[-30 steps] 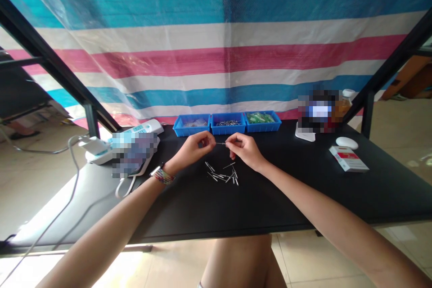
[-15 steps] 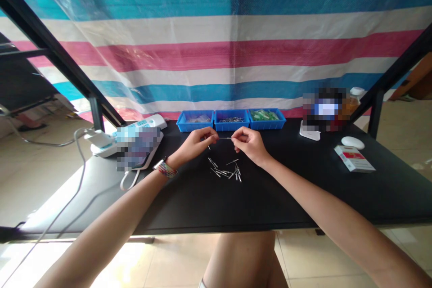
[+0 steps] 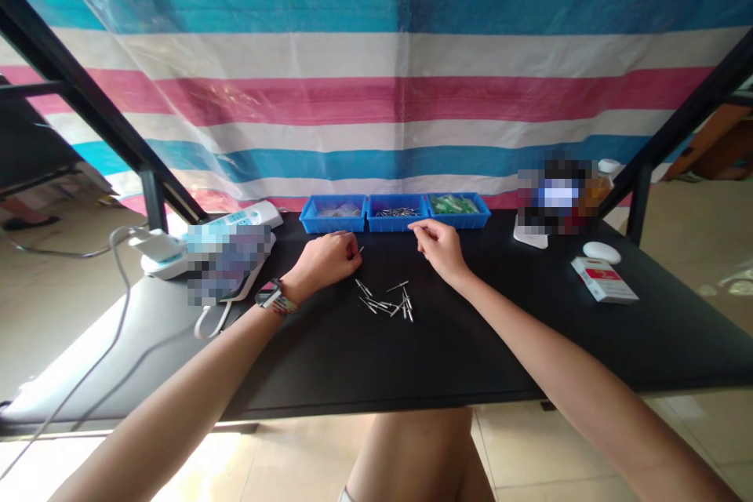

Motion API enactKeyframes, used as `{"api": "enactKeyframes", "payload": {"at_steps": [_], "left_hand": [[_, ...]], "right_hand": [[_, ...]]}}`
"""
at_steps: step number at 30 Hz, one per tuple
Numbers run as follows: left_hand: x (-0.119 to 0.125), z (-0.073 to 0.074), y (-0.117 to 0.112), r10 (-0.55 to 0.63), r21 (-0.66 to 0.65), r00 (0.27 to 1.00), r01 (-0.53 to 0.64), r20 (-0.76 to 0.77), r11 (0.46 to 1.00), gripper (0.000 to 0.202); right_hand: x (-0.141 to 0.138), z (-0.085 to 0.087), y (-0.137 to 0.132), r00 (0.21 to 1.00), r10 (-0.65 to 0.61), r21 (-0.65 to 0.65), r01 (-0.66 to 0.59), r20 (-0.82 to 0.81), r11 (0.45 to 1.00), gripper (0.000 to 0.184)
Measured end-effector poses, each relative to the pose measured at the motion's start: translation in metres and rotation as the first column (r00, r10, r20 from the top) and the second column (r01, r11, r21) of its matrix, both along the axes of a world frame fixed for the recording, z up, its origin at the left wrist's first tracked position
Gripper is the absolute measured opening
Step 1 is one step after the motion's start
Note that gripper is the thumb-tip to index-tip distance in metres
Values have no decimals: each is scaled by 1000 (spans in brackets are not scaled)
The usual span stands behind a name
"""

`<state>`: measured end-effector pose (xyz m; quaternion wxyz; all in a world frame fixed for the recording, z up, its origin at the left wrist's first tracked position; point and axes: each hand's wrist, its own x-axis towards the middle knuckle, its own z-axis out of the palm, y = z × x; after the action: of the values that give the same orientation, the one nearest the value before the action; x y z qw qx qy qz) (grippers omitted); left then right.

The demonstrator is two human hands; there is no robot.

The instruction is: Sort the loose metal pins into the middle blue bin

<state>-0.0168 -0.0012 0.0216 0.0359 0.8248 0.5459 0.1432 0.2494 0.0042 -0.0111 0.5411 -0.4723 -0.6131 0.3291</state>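
My left hand [image 3: 327, 257] rests on the black table [image 3: 412, 353], fingers curled round a small metal pin whose tip sticks out at the fingertips. My right hand [image 3: 438, 245] is lifted near the middle blue tray [image 3: 398, 213], with thumb and forefinger pinched; I cannot make out what is between them. A loose heap of several metal pins [image 3: 387, 300] lies on the table between and just in front of both hands.
Three blue trays stand in a row at the back: the left tray [image 3: 332, 213] with pale parts, the middle with metal pins, the right tray [image 3: 459, 209] with green parts. A white device with a cable [image 3: 158, 251] sits left. A white mouse [image 3: 601, 252] and a red-white box [image 3: 603, 280] lie right.
The hands, which held a pin together between them, have come apart. My left hand dropped to the table; my right hand moved back towards the middle tray.
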Motion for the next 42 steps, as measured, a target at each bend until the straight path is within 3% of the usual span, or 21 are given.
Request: {"api": "enactKeyframes", "payload": {"at_steps": [5,10,14,25,35,42], "left_hand": [[0,-2,3,-107,12,994,107,-21,994,9],[4,0,1,-300,-22,934,310,196,951,10],[8,0,-2,-343,-35,867,380,360,924,8],[17,6,-10,-340,-43,782,422,522,905,16],[13,7,-10,-319,49,778,349,541,936,15],[12,3,-7,-302,37,786,336,539,941,13]], "right_hand": [[-11,-2,-6,991,123,18,-124,52,992,28],[-15,-2,-12,960,230,66,-242,159,968,21],[-18,3,-18,952,269,92,-283,145,955,11],[-18,6,-23,947,313,29,-316,70,948,17],[-18,8,-21,936,342,-55,-347,-82,936,44],[-19,8,-22,928,356,-60,-364,-105,930,42]]}}
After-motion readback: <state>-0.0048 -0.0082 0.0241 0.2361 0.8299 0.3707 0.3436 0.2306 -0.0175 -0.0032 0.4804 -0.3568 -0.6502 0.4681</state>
